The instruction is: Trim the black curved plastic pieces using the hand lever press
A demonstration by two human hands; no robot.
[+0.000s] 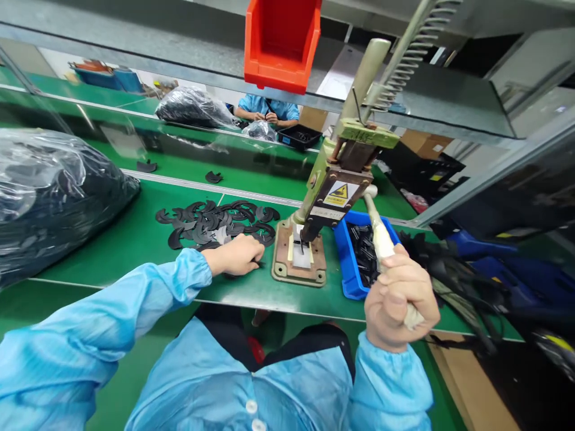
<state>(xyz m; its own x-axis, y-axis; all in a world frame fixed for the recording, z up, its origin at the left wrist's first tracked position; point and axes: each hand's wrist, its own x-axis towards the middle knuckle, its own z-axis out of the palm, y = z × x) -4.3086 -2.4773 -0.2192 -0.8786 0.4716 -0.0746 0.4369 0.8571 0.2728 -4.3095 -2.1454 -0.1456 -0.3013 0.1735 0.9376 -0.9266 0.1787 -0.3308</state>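
My right hand (401, 297) is closed round the wrapped lever handle (380, 230) of a small hand press (335, 179), which stands on a metal base (299, 263) on the green bench. My left hand (238, 255) rests on the bench just left of the base, fingers curled on a flat black part (258, 263) at the edge of a pile of black curved pieces (215, 221). A white block lies on the base under the ram.
A blue tray (348, 263) of small black parts sits right of the press. A large clear bag of black parts (49, 197) lies at left. A red bin (282, 42) hangs overhead. Another person in blue (267, 111) works across the bench. Black straps (453, 269) lie at right.
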